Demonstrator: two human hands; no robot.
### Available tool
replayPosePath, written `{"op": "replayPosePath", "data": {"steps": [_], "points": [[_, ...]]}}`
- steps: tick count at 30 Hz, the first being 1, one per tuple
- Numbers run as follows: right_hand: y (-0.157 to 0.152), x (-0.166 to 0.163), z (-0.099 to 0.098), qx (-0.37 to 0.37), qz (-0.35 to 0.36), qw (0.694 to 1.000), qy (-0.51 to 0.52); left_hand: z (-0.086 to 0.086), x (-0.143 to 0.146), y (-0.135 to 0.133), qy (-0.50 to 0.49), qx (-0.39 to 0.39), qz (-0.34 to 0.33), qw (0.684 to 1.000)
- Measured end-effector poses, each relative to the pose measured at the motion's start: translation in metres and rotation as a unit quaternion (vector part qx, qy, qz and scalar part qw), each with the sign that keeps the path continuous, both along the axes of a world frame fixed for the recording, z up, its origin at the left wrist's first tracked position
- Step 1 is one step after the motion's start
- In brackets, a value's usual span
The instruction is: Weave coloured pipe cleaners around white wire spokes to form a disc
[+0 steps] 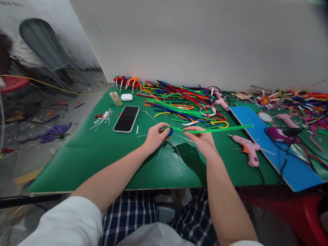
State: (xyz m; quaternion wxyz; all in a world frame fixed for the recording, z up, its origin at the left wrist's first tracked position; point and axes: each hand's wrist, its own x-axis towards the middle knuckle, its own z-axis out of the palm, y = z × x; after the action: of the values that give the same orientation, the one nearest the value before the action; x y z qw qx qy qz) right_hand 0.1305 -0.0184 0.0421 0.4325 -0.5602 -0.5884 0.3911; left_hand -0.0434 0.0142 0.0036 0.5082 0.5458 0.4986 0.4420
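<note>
My left hand (156, 137) is closed on a small round woven piece (168, 131), blue and green, with thin pale wires (177, 152) fanning out from it on all sides. A bright green pipe cleaner (225, 129) runs from this piece to the right. My right hand (201, 138) pinches the pipe cleaner a short way from the piece, and its long free end sticks out past the fingers. Both hands are just above the green tabletop (102, 164). Fingers hide part of the woven centre.
Behind my hands lies a heap of coloured pipe cleaners (176, 99). A phone (126, 119), a white case (126, 97) and loose white strips (104, 118) are at the left. Rightward lie a pink glue gun (247, 148), a blue board (266, 136) and a purple tool (280, 134) with cables.
</note>
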Motion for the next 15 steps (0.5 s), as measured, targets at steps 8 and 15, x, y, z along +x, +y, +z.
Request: {"op": "replayPosePath", "data": {"steps": [8, 15], "points": [[-0.017, 0.009, 0.022, -0.015, 0.085, 0.992, -0.097, 0.001, -0.001, -0.006, 0.150, 0.104, -0.010, 0.983], [-0.021, 0.000, 0.020, 0.105, 0.087, 0.934, -0.330, -0.001, 0.000, -0.008, 0.182, 0.133, -0.014, 0.974]]}}
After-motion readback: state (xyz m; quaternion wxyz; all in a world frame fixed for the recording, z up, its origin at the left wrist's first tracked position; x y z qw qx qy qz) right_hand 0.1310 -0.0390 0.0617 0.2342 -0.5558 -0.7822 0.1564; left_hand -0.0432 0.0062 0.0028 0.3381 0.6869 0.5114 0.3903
